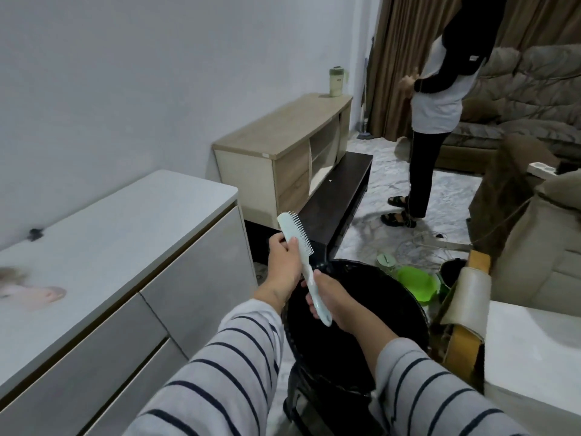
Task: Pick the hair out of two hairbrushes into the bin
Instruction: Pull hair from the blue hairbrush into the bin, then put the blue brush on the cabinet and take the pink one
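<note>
Presently the light, stiff pale-green plastic hairbrush [302, 264] stands above the round black bin [393, 297], head toward 11 o'clock, right hand [338, 306] gripping its smooth, probably slippery handle, left hand [284, 262] pinching the head's spine.

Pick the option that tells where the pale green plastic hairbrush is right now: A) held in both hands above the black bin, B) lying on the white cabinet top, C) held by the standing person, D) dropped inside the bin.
A: the left hand grips the pale green plastic hairbrush near its bristled head, the right hand holds its handle, above the black bin.
</note>
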Motion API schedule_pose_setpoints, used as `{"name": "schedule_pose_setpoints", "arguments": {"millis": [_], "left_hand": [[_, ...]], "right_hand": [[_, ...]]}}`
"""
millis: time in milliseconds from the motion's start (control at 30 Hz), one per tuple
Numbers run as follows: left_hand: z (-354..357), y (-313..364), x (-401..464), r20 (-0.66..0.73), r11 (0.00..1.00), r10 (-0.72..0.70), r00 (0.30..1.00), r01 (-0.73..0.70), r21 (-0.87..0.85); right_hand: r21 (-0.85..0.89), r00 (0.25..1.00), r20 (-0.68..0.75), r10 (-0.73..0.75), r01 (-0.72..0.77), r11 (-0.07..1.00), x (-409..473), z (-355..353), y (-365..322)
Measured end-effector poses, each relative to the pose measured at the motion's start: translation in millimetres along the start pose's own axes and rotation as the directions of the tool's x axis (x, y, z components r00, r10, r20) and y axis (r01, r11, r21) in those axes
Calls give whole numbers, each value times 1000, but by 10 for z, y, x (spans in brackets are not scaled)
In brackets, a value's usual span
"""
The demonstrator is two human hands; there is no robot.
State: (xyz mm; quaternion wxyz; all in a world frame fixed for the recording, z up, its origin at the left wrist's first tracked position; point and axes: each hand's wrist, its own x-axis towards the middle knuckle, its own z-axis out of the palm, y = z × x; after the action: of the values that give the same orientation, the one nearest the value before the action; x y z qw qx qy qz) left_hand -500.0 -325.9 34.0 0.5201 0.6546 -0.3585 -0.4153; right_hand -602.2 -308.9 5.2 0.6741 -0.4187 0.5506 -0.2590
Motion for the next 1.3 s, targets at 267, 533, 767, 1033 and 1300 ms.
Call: {"name": "schedule_pose_setpoints", "arguments": {"millis": [267, 533, 767, 1033, 1300], "left_hand": [[-1207, -68, 123, -150, 979, 84, 985, -53, 198], [-2840, -218, 148, -427, 968, 52, 903, 59, 243], [-4191, -427, 23, -634, 958, -10, 773, 189, 216], [-5341, -838, -125, -707, 895, -15, 707, 326, 306], [-5813, -1052, -103, -664, 788, -33, 747, 427, 443]], "right_hand": [[-442, 944, 136, -301, 329, 834, 189, 878, -191], [-618, 861, 403, -310, 505, 602, 235, 2465, -383], [-669, 726, 640, -252, 688, 281, 217, 3886, -368], [-610, 706, 684, -184, 692, 387, 135, 5131, -1], [-680, 700, 688, -194, 714, 167, 186, 5688, 221]]}}
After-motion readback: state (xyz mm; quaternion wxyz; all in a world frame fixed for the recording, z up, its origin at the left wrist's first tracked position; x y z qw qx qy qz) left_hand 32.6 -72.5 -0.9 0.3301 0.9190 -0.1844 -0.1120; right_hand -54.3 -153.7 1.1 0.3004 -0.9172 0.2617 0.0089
